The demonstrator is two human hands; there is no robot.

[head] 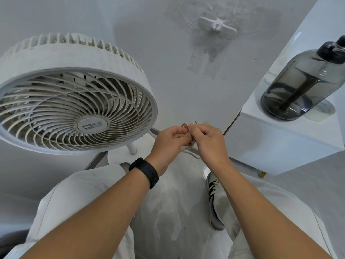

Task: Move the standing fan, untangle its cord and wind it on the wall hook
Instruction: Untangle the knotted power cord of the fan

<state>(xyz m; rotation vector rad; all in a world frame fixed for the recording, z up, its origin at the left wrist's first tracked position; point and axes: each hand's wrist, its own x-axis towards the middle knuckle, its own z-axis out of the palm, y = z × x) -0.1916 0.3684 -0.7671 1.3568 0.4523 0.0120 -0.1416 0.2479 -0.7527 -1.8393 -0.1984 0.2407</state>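
The white standing fan (74,101) fills the left of the view, its round grille tilted up toward me and its pole and round base (119,156) below it. Its thin white cord (189,146) is bunched in small loops between my hands in front of the wall. My left hand (170,141), with a black watch on the wrist, pinches the loops from the left. My right hand (209,141) pinches them from the right, fingertips touching the left hand's. The white wall hook (217,28) sits high on the wall above my hands, with nothing on it.
A white cabinet (280,139) stands at the right against the wall, bearing a large smoky-grey water bottle (302,83) with a black cap. My legs in pale trousers and a striped sneaker (213,199) are below on the pale floor.
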